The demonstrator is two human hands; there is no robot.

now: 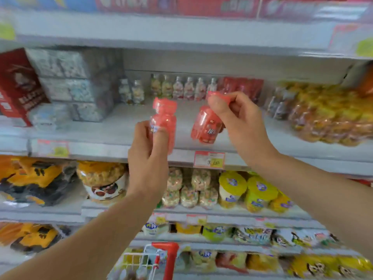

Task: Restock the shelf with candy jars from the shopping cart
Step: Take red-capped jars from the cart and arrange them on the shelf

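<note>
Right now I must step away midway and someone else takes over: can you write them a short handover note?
Left hand grips a red translucent plastic candy jar by its body.
Right hand pinches the cap of a second red plastic jar, hanging tilted.
Neither is on the grey middle shelf yet; small clear jars line its back.
To do: shelve both, then check the white wire shopping cart; contents unclear.

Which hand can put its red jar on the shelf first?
Probably the right hand. The tilted jar it pinches by the cap hangs nearest the red row at the shelf back. The left hand grips an upright jar, farther from that row.
</note>
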